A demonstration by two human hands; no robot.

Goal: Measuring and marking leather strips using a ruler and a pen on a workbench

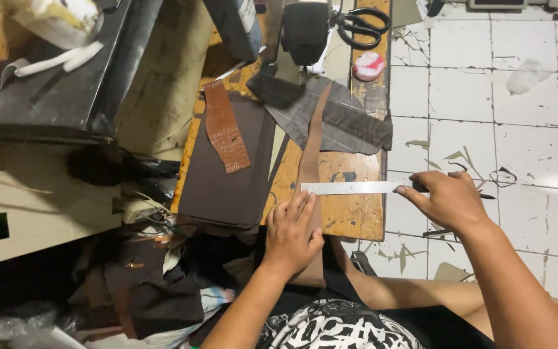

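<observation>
A long brown leather strip runs from the back of a small wooden board down toward my lap. My left hand lies flat on the strip near the board's front edge, fingers spread. A steel ruler lies crosswise over the strip. My right hand grips the ruler's right end, past the board's right edge, above the tiled floor.
A dark brown leather sheet and a tan embossed piece lie left of the strip. Grey leather pieces lie behind. Black scissors and a small round pink tin sit at the back. Clutter fills the left; white tiled floor lies right.
</observation>
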